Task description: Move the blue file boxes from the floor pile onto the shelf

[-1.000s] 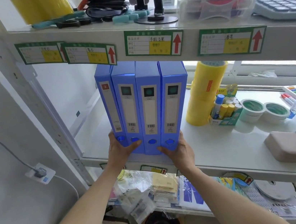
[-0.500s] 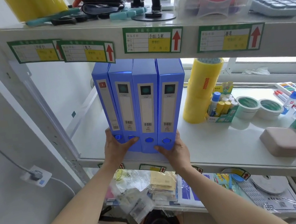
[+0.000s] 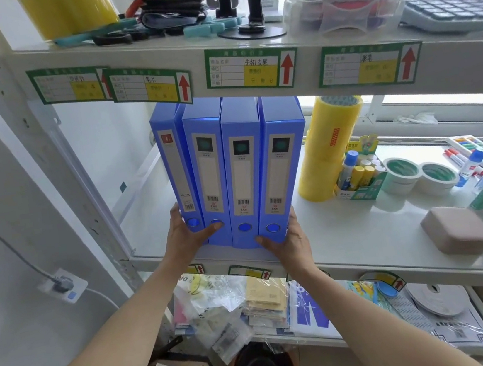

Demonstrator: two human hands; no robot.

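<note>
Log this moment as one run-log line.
blue file boxes: four upright on shelf | left hand, right hand: pressing bases | yellow tape stack: right

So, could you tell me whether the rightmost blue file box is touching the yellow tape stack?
Apart. The head view shows pale background between the rightmost blue file box and the yellow tape stack.
</note>
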